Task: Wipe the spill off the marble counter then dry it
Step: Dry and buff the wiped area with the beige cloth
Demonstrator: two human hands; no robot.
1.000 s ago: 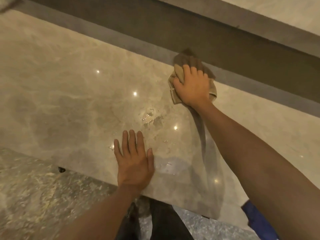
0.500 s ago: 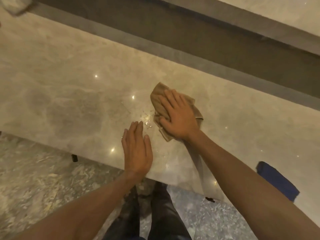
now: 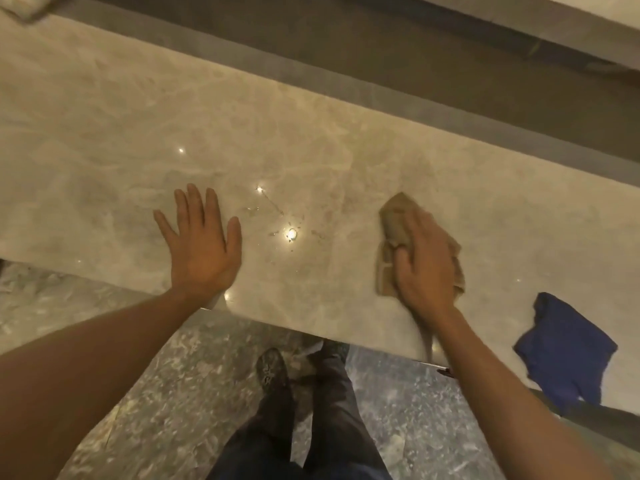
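A polished beige marble counter (image 3: 138,133) runs across the view. My right hand (image 3: 424,263) presses a crumpled tan cloth (image 3: 394,220) flat onto the counter near its front edge; the cloth sticks out past my fingers and on both sides of the hand. My left hand (image 3: 201,244) lies flat on the marble with fingers spread, holding nothing. Between the two hands a few thin wet streaks and droplets (image 3: 277,220) glint on the stone.
A blue cloth (image 3: 568,344) lies on the counter's front edge at the right. Behind the counter runs a dark recessed band (image 3: 381,46). Below the edge are a speckled stone floor (image 3: 104,341) and my legs and shoes (image 3: 304,393).
My right hand slid the tan cloth from the counter's back toward me through the wet patch, then right. Less water shows there. My left hand stayed flat near the front edge.
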